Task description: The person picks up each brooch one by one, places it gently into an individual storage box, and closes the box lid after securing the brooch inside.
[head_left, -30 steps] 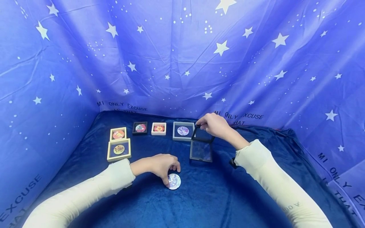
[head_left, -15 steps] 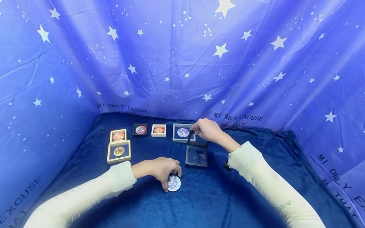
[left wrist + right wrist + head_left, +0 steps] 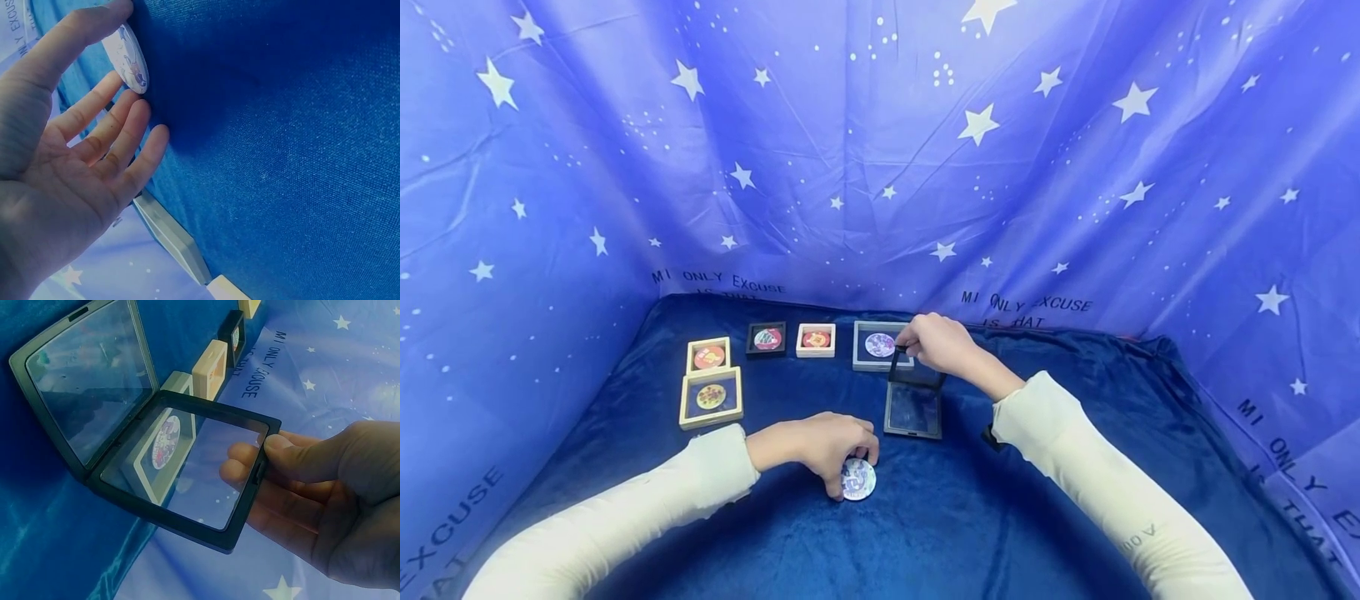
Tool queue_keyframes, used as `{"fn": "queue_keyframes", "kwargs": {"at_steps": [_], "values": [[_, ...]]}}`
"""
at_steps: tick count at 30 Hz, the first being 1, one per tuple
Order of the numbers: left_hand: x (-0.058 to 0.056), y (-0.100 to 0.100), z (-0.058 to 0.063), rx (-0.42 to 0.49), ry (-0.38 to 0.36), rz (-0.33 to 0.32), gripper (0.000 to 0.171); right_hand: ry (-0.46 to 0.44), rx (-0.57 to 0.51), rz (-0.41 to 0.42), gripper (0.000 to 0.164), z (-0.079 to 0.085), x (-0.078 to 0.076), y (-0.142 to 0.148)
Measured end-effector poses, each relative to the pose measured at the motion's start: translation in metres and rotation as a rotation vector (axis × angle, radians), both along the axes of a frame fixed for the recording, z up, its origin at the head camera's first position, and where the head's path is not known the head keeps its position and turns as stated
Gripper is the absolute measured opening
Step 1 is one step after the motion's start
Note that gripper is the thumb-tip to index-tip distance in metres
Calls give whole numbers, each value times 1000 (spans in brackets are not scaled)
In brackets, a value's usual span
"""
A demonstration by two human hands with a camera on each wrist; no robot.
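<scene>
My left hand (image 3: 833, 446) pinches a round badge (image 3: 859, 480) with a pale purple-and-white print, low over the blue cloth. In the left wrist view the badge (image 3: 130, 61) is seen nearly edge-on between thumb and fingertips. Farther right, my right hand (image 3: 946, 343) grips the raised half of a hinged black display frame (image 3: 913, 410) by its edge. That frame stands spread at its hinge, one half flat on the cloth. Clear film fills both halves in the right wrist view, where the thumb lies on the upper rim of the raised lid (image 3: 250, 487).
Behind the black frame sits a grey frame (image 3: 859, 365) holding a purple round badge. A cream frame (image 3: 816, 353) and a small black frame (image 3: 766, 353) line up to its left. Two more cream frames, the nearer one (image 3: 711, 421) included, stand far left. Starry curtains enclose the cloth-covered table.
My right hand has shifted the black frame left and slightly toward me, so it now overlaps the grey frame in view. The left hand keeps its pinch on the badge, almost unmoved.
</scene>
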State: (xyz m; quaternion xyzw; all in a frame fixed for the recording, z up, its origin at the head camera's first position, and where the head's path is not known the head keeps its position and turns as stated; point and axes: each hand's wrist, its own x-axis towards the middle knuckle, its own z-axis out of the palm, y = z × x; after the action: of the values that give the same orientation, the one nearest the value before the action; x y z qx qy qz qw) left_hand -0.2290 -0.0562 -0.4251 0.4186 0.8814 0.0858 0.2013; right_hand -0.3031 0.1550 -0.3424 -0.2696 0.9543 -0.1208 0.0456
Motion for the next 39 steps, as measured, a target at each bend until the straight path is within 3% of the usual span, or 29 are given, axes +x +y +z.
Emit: {"fn": "queue_keyframes", "kwargs": {"at_steps": [16, 27, 35, 39], "values": [[-2, 0, 5, 11, -37, 25, 50, 17, -7, 37, 31, 0, 1, -5], [-4, -2, 6, 43, -58, 42, 47, 15, -7, 60, 26, -12, 0, -8], [-14, -1, 24, 138, -42, 63, 46, 13, -11, 56, 26, -8, -3, -11], [-20, 1, 25, 206, -6, 62, 47, 3, -9, 55, 26, -14, -3, -12]]}}
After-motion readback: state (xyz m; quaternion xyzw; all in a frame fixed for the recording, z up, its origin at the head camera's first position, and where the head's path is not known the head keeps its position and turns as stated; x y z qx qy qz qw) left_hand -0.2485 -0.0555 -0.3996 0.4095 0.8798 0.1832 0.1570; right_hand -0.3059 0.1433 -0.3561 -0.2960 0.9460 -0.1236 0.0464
